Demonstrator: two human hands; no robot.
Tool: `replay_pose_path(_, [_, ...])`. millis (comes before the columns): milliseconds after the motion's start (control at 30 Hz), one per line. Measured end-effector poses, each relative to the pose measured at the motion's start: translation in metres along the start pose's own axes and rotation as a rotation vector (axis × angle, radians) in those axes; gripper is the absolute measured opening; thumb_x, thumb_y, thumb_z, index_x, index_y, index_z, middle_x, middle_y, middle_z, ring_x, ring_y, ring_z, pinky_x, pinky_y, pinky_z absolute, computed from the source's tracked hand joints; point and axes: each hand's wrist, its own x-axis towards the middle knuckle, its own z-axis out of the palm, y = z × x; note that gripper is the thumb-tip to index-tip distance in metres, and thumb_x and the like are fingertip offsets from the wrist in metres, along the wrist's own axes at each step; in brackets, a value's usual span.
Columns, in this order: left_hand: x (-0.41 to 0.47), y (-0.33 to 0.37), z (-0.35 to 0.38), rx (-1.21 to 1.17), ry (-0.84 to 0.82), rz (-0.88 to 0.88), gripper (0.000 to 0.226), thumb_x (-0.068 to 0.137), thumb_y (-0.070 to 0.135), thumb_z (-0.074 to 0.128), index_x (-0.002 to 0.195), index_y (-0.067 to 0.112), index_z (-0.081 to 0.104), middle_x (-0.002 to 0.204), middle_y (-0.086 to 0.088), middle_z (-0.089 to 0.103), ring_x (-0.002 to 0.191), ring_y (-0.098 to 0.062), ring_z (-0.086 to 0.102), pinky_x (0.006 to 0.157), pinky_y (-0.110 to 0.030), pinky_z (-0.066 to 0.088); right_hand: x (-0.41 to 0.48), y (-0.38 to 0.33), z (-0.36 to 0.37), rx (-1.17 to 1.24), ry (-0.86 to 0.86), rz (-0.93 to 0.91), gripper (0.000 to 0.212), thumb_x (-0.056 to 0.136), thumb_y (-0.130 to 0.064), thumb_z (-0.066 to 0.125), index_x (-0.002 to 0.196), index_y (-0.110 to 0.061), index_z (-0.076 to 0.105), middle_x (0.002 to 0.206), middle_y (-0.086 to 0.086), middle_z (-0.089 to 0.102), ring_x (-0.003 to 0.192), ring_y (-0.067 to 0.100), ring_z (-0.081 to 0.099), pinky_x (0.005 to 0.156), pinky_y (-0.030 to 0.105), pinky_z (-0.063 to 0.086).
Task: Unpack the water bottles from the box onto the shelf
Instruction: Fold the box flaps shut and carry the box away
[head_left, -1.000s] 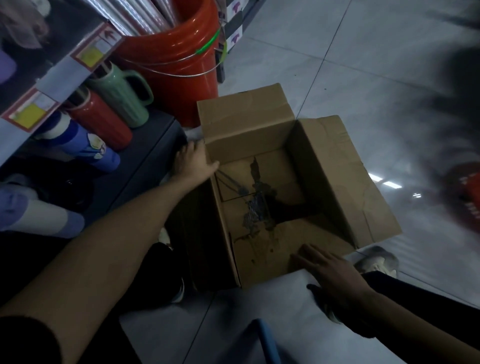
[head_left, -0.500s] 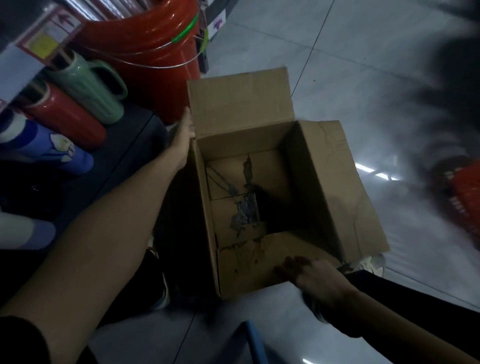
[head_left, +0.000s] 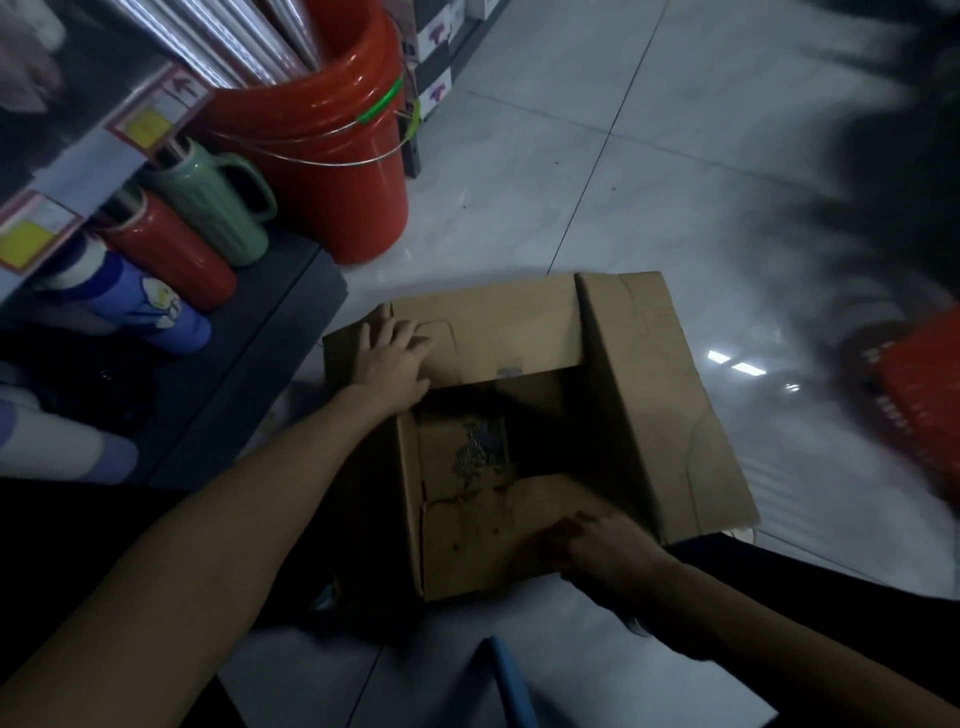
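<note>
Pale grey tiled floor (head_left: 623, 156) below me, the brown cardboard box (head_left: 649, 415) open on it. My left hand (head_left: 392, 364) presses the box's far flap, grip slack, fingers spread. My right hand (head_left: 602, 545) rests on its near flap, but it is too dark to judge that grip. Left of the box, a green water bottle (head_left: 208, 213), a red water bottle (head_left: 171, 254) and a blue-and-white water bottle (head_left: 140, 301) sit on the dark shelf (head_left: 270, 332)

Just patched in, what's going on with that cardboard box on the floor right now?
A person is working on the cardboard box with both bare hands. The left hand lies flat on the far flap, which is folded in over the opening. The right hand rests on the near flap. The part of the inside that shows is bare cardboard with no bottle in it. Several bottles lie on the shelf to the left.
</note>
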Motion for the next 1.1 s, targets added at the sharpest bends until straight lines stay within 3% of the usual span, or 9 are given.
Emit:
replay_pose_path(133, [-0.029,0.002,0.005,-0.284,0.12,-0.137,0.065,0.098,0.041,0.057,0.157,0.029,0.033,0.168,-0.01,0.016,0.154,-0.033,0.014,0.122,-0.056,0.021,0.008,0.042,-0.045,0.048,0.072,0.212,0.036,0.1,-0.033,0.051,0.135,-0.024,0.053,0.121,0.005,0.061,0.107,0.029,0.061,0.082,0.047,0.054])
replay_pose_path(200, [-0.052,0.007,0.005,-0.56,0.172,-0.25,0.063,0.1,0.035,0.059,0.157,0.028,0.033,0.169,-0.009,0.011,0.153,-0.035,0.019,0.117,-0.052,0.031,0.002,0.029,-0.045,0.043,-0.013,0.211,0.036,0.101,-0.028,0.05,0.137,-0.021,0.052,0.123,0.005,0.059,0.108,0.028,0.06,0.084,0.046,0.054])
replay_pose_path(300, [-0.086,0.011,0.018,-0.884,0.198,-0.476,0.065,0.102,0.038,0.055,0.16,0.027,0.026,0.169,-0.007,0.012,0.151,-0.033,0.023,0.115,-0.05,0.035,0.004,0.034,-0.044,0.059,-0.025,0.241,0.032,0.103,-0.029,0.047,0.131,-0.018,0.055,0.124,0.006,0.058,0.106,0.027,0.059,0.085,0.044,0.054])
replay_pose_path(400, [-0.119,0.0,0.052,-1.032,0.112,-0.693,0.069,0.103,0.045,0.051,0.161,0.023,0.022,0.166,-0.011,0.023,0.148,-0.036,0.031,0.115,-0.052,0.035,0.009,0.028,-0.045,0.025,-0.072,0.245,0.03,0.102,-0.034,0.047,0.124,-0.017,0.059,0.122,0.006,0.058,0.102,0.026,0.059,0.083,0.045,0.055])
replay_pose_path(533, [-0.145,-0.019,0.093,-1.31,-0.107,-0.964,0.084,0.097,0.059,0.053,0.161,0.014,0.023,0.161,-0.016,0.033,0.142,-0.04,0.039,0.116,-0.051,0.036,0.013,0.026,-0.055,0.03,-0.043,0.246,0.035,0.102,-0.034,0.049,0.131,-0.017,0.058,0.124,0.007,0.059,0.105,0.029,0.061,0.084,0.044,0.054])
replay_pose_path(633, [-0.155,-0.014,0.098,-1.444,-0.129,-0.916,0.073,0.093,0.052,0.065,0.15,0.014,0.041,0.145,-0.012,0.053,0.127,-0.037,0.054,0.109,-0.049,0.045,0.016,0.024,-0.059,0.041,-0.039,0.24,0.037,0.102,-0.031,0.048,0.137,-0.018,0.056,0.128,0.008,0.059,0.112,0.03,0.06,0.088,0.042,0.053])
replay_pose_path(833, [-0.181,-0.005,0.083,-1.52,0.107,-0.945,0.05,0.086,0.022,0.081,0.128,0.007,0.059,0.122,-0.017,0.065,0.098,-0.031,0.063,0.083,-0.039,0.053,0.015,0.013,-0.061,0.059,-0.084,0.229,0.038,0.105,-0.028,0.046,0.141,-0.02,0.051,0.131,0.006,0.056,0.112,0.026,0.059,0.088,0.039,0.053])
replay_pose_path(1000, [-0.201,-0.029,0.041,-1.599,0.022,-0.668,0.055,0.082,0.026,0.085,0.131,0.026,0.059,0.115,-0.002,0.07,0.102,-0.022,0.067,0.077,-0.032,0.054,0.011,0.032,-0.069,0.158,-0.034,0.28,0.031,0.105,-0.028,0.045,0.132,-0.025,0.059,0.125,0.001,0.065,0.108,0.019,0.064,0.091,0.037,0.055])
replay_pose_path(1100, [-0.189,-0.027,0.01,-1.515,0.074,-0.614,0.045,0.089,0.012,0.075,0.131,0.02,0.06,0.115,-0.005,0.07,0.097,-0.021,0.066,0.071,-0.031,0.052,0.001,0.057,-0.07,0.179,0.106,0.426,0.031,0.1,-0.031,0.054,0.131,-0.028,0.062,0.128,-0.002,0.064,0.116,0.02,0.063,0.094,0.035,0.054])
